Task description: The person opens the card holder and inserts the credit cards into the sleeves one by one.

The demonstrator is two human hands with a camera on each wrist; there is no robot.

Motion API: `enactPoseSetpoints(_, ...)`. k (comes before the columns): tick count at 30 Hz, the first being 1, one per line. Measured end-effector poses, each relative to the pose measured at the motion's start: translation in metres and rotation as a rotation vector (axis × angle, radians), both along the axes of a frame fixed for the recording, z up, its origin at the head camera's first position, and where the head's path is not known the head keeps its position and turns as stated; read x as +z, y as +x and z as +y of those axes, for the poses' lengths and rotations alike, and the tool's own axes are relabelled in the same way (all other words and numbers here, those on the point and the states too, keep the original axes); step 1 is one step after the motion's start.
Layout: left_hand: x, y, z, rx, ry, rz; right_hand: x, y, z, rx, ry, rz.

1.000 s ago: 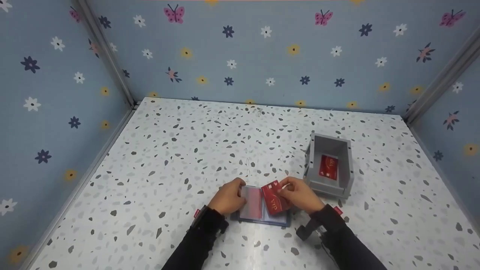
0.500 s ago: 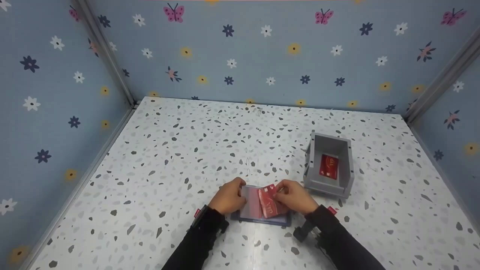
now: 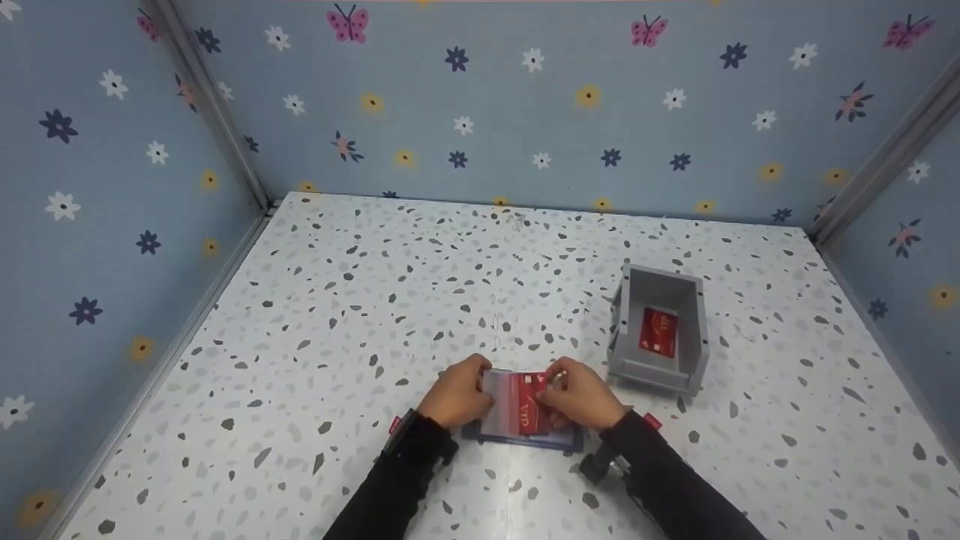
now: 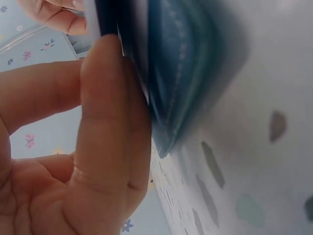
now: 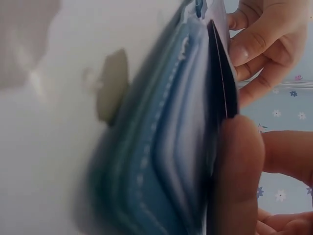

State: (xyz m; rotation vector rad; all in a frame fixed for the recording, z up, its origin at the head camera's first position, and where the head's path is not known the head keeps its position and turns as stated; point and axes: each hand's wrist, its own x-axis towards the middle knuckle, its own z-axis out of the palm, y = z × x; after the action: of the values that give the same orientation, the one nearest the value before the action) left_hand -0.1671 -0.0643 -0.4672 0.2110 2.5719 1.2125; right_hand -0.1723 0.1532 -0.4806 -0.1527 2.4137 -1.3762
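A blue card holder (image 3: 532,445) with clear plastic sleeves lies opened out on the table between the two hands. My left hand (image 3: 456,394) pinches the left side of its clear sleeve (image 3: 495,412), through which a pink strip shows. With thumb and fingertips, my right hand (image 3: 589,394) grips the right part of a red VIP card (image 3: 529,412), which lies over the holder's right half, its left edge along the pink strip. In the left wrist view, fingers (image 4: 102,122) press against the sleeve beside the stitched blue cover (image 4: 171,63). Layered sleeves (image 5: 181,127) stand fanned in the right wrist view.
A grey plastic bin (image 3: 651,377) stands to the right, beyond the right hand, with another red VIP card (image 3: 658,332) lying in it. Patterned wall panels (image 3: 495,97) enclose the speckled table (image 3: 390,300) at the back and sides.
The red card in my right hand has moved left and turned from tilted to nearly straight over the holder. My left hand stays in place.
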Motion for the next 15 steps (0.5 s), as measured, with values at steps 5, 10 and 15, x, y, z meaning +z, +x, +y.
enactPoseSetpoints(5,0.0,0.0,0.0,0.001,-0.003,0.0,0.001,0.001,-0.004,0.015,0.008,0.009)
enactPoseSetpoints(10,-0.001,0.0,0.001,-0.014,-0.012,0.054,0.0,0.002,-0.008,0.034,0.016,0.041)
enactPoseSetpoints(15,-0.002,0.0,0.001,-0.026,-0.031,0.109,0.001,0.002,-0.011,0.035,0.03,0.042)
